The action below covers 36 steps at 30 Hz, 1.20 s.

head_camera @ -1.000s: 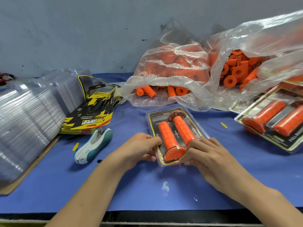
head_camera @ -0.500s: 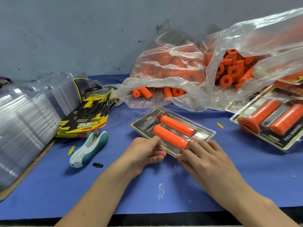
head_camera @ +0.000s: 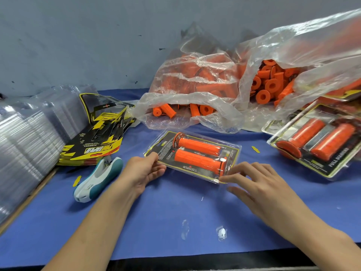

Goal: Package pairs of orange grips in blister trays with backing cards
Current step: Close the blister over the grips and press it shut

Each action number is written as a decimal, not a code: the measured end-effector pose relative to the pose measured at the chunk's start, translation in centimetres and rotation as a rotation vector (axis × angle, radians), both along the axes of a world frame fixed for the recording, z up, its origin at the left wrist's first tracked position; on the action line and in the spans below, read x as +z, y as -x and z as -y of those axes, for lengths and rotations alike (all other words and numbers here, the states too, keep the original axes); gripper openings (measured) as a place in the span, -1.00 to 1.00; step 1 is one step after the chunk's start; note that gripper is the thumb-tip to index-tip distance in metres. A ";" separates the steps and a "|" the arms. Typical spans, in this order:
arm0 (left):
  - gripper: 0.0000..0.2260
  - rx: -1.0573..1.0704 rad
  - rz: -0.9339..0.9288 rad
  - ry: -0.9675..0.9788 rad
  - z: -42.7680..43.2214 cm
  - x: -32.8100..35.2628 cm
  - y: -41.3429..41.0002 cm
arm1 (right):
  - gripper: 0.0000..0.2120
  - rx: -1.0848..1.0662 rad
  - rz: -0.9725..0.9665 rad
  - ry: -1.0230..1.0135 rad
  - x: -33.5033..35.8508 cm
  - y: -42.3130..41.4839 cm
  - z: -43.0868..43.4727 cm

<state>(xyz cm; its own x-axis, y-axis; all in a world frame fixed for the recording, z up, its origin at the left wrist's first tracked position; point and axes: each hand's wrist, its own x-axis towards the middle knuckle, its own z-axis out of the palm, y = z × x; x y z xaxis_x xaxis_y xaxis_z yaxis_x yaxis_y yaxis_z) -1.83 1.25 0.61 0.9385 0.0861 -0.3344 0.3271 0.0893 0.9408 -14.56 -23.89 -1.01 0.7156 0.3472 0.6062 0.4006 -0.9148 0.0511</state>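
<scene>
The blister pack [head_camera: 192, 156] looks light, its clear shell thin, springy and slick, so its rims are the place to hold. The left hand [head_camera: 143, 171] pinches its near-left corner; the right hand [head_camera: 254, 180] is relaxed, its fingertips [head_camera: 224, 178] on the opposite corner. Between both grips it lies on the worktop [head_camera: 175, 212], two orange grips [head_camera: 197, 153] over a black-and-yellow card.

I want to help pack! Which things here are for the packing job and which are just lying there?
For packing: blister pack between left hand and right hand, bags of grips, backing cards, empty trays, finished packs.
Lying about: stapler, yellow scraps.
</scene>
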 end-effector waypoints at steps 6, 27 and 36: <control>-0.80 0.014 0.008 0.019 -0.1 0.0 0.1 | -0.74 -0.057 -0.062 -0.061 0.1 0.2 1.0; -0.84 -0.020 -0.038 0.145 -0.1 0.2 1.2 | -0.91 -0.128 0.100 0.002 -0.7 -1.0 -0.9; -0.84 -0.052 -0.039 0.243 1.6 -0.2 2.5 | -0.77 -0.072 0.102 -0.020 -0.4 -1.2 -1.3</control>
